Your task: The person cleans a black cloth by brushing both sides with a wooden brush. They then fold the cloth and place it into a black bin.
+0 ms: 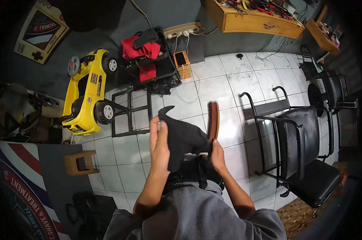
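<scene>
A limp black cloth [184, 139] hangs in front of my body, its upper corner folded into a curved point. My left hand [160, 150] pinches its left edge, with the thumb on the near side. In my right hand [218, 157] is a brush [214, 122] with a light wooden back and reddish-brown bristles, held upright by its lower end. The bristles face left, toward the cloth. The cloth's right side reaches my right fingers; whether they also grip it is hard to tell.
A yellow toy car [85, 92] and a black shelf cart [159, 68] with red cloths stand at the left. Black salon chairs [299, 140] are at the right. A brown stool [81, 163] sits on the tiled floor [237, 86]. A wooden drawer shelf [261, 25] holds tools.
</scene>
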Available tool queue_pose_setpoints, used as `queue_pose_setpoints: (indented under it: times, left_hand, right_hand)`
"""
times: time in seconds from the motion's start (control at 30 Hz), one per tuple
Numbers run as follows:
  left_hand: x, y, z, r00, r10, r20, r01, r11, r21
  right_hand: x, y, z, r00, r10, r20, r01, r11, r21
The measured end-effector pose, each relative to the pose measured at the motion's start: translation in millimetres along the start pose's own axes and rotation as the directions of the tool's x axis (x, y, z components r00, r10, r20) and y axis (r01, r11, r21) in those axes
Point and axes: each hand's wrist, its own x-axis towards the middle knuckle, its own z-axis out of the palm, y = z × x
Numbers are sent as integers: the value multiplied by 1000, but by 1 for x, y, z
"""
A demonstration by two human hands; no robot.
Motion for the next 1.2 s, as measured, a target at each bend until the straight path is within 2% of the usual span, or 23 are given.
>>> queue_pose_setpoints:
  times: [0.07,0.1,0.13,0.2,0.23,0.3,0.33,0.4,0.47,0.53,0.57,0.63,0.67,0.73,0.77,0.83,0.9,0.93,1.0,1.07,1.1,1.13,1.2]
  left_hand:
    - [-1,-6,7,994,-19,110,24,999,-49]
    - [0,-10,11,994,-19,110,21,1000,-18]
    - [2,-13,12,991,-6,137,2,1000,28]
    - [1,-7,15,983,1,183,-9,999,43]
    - [1,-3,18,983,1,185,-9,999,44]
    - [1,6,25,978,23,208,-38,997,69]
    - [2,11,27,978,27,208,-42,997,68]
    - [3,21,27,987,60,147,-67,997,44]
    - [2,36,35,991,111,-79,-107,993,51]
    - [3,45,23,986,164,14,-165,984,67]
    - [4,47,19,988,156,15,-156,984,89]
    - [3,44,17,985,175,-11,-173,981,85]
    - [3,42,16,981,189,-31,-186,979,79]
    - [3,38,11,986,166,-27,-163,983,79]
    - [3,37,9,989,149,-26,-146,986,86]
    - [2,34,13,981,180,-77,-168,977,133]
    - [3,29,15,970,209,-123,-186,966,178]
    - [5,25,13,967,240,-87,-218,953,213]
    - [8,19,13,961,273,-52,-253,936,245]
    - [9,14,17,944,331,2,-323,920,221]
    - [6,18,23,950,311,29,-311,933,183]
    - [7,18,26,949,314,27,-314,932,183]
    - [12,19,29,914,401,62,-403,880,251]
  right_hand:
    - [-7,-68,1,995,-81,61,84,996,-44]
    - [-8,-76,2,971,-198,131,215,967,-139]
    - [-12,-92,2,942,-237,238,259,964,-66]
    - [-11,-82,12,905,-361,227,371,928,-6]
    - [-9,-75,13,905,-360,225,371,929,-5]
    - [-2,-53,15,896,-252,366,302,950,-84]
    - [4,-35,16,895,-256,366,306,949,-83]
    - [11,14,14,885,-91,457,342,793,-504]
    - [13,57,4,836,310,453,146,670,-728]
    - [6,98,-9,812,452,368,31,597,-801]
    - [2,104,-12,812,451,371,34,598,-800]
    - [-7,119,-18,823,510,249,-107,570,-815]
    - [-7,131,-21,822,513,247,-108,567,-817]
    - [-2,155,-22,862,299,409,67,733,-677]
    - [0,155,-22,862,299,409,67,733,-677]
    - [5,87,-12,904,346,252,-233,892,-388]
    - [3,25,3,972,170,160,-162,985,-63]
    - [1,-18,6,990,15,137,-9,999,-47]
    - [-8,-71,7,970,69,234,-92,992,87]
    - [-19,-111,8,956,-77,282,47,993,110]
    - [-21,-122,8,921,-228,314,218,974,67]
    - [-22,-125,16,880,-375,292,360,927,106]
    - [-16,-111,23,871,-252,423,258,965,42]
